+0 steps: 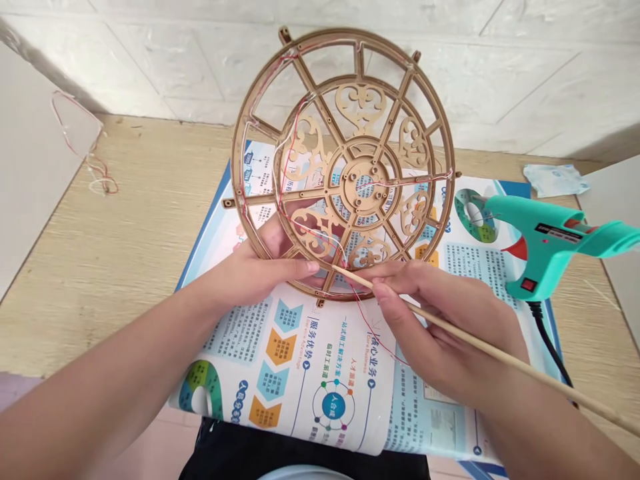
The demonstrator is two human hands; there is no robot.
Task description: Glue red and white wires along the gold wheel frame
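Our left fingers (pixel 304 269) clasp a round, gold-brown, plastic-looking openwork frame (pixel 349 193), tilted above the wood-coloured worktop (pixel 125 213); our right fingers (pixel 393 303) pinch a pale wooden stick (pixel 480 343). We judge the frame light, stiff, fragile where thin, best held by its rim.

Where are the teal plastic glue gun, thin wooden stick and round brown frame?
Teal plastic glue gun (pixel 544 259): head view, on its handle.
Thin wooden stick (pixel 487 346): head view, along its shaft.
Round brown frame (pixel 346 191): head view, on its hub.
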